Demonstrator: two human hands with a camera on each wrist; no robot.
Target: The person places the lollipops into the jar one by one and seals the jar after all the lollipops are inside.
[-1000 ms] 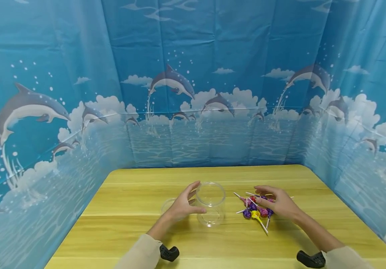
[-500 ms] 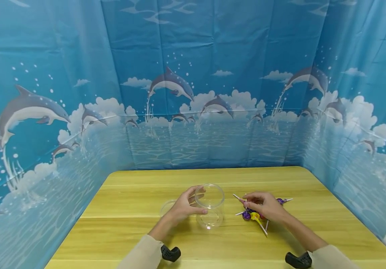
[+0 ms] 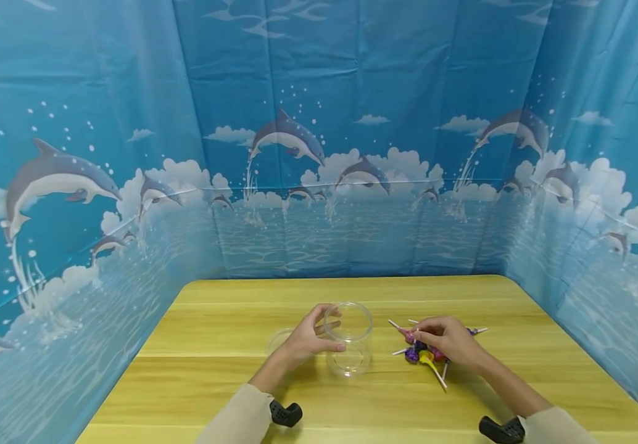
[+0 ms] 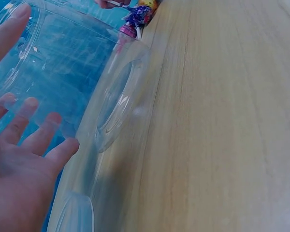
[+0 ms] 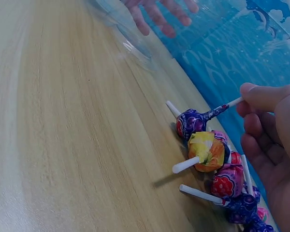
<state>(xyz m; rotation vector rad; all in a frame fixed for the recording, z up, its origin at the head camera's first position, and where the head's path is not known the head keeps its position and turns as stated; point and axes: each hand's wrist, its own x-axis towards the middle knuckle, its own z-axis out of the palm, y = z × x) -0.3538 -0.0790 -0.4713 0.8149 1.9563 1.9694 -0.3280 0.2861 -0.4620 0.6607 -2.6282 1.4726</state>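
Note:
A clear plastic jar [image 3: 349,345] stands upright with its mouth open. My left hand [image 3: 308,340] curves round its left side, thumb in front and fingers behind; in the left wrist view the fingers [image 4: 41,137] lie along the clear wall. To the right, my right hand [image 3: 452,340] is over a pile of wrapped lollipops. Its thumb and forefinger pinch the white stick of a purple-wrapped lollipop [image 5: 191,124], whose head lies beside a yellow lollipop [image 5: 206,152]. Pink and purple lollipops [image 5: 227,180] lie below the hand, partly hidden by it in the head view.
A clear round lid [image 3: 277,339] lies left of the jar, partly behind the left hand. The wood-grain table [image 3: 230,394] meets a blue dolphin-print curtain [image 3: 319,234] at the back and sides. Black wrist mounts [image 3: 285,414] sit at both cuffs.
My right hand has moved left and down into the lollipops and now pinches a stick. My left fingers have closed in round the jar, which stays in place.

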